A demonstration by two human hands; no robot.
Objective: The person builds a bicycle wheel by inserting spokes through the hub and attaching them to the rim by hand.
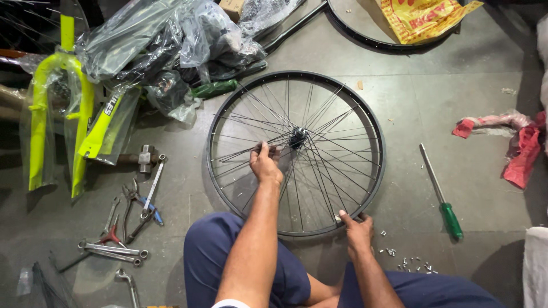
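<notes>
Lacing a bicycle wheel [297, 153] that lies flat on the floor [456, 114].
Left hand [264, 163] pinches spokes [251, 149] beside the hub [297, 138]; right hand [356, 227] fingers close on the rim [378, 171], near a green-handled screwdriver [440, 191].

The round metal bicycle wheel rim [378, 149] is black, crossed by thin spokes [325, 165] of dull silver-grey that meet at a dark hub [297, 138]. The concrete floor [456, 114] is plain mottled grey. The long screwdriver [441, 191] has a green handle and a silver shaft. The plastic-wrapped bicycle fork [40, 108] is bright neon yellow-green. The crumpled cloth rag [522, 149] is red with a pink part. The folded plastic sack [425, 17] is yellow with red print. The scattered wrenches [114, 250] are steel-grey, one pair of pliers [114, 232] red-handled. The small loose nipples [408, 263] are shiny silver. The trousers [220, 256] are dark navy blue.
</notes>
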